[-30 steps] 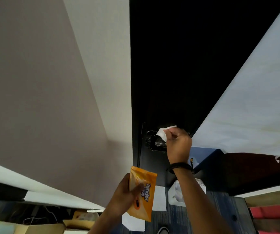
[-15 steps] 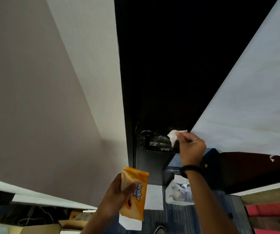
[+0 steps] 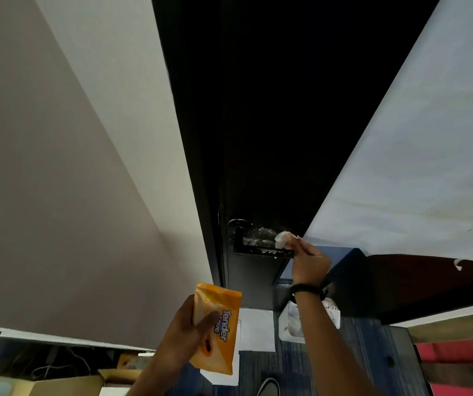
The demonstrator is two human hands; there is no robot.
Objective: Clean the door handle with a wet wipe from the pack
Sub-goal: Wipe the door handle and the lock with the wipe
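The white wet wipe (image 3: 281, 237) sits bunched at the fingertips of the right hand (image 3: 308, 261), at about twelve o'clock from the knuckles, pressed against the free end of the black lever door handle (image 3: 261, 252). The hand's fingers are curled round the wipe, pinching it; a dark band (image 3: 305, 288) circles the wrist at six o'clock from the hand. The handle runs level from its round rose at nine o'clock across to the wipe at three o'clock, on a black door (image 3: 258, 138) near the middle of the view.

At about seven o'clock from the handle, well apart from it, the left hand (image 3: 185, 335) grips the wet wipe pack (image 3: 219, 330), thumb across its front and fingers behind, so the pack stands nearly upright.

The wipe is a small crumpled wad, soft and pale. The handle is a slim, straight bar, dark and glossy, with whitish wet flecks along its top and on the door face just above it. The pack is a flat orange pouch of shiny film with white lettering reading "Tender".

At five o'clock from the pack, low on the blue carpet (image 3: 358, 352), stands a white open box (image 3: 292, 327), partly hidden by the right forearm. Plain pale walls flank the door on either side.
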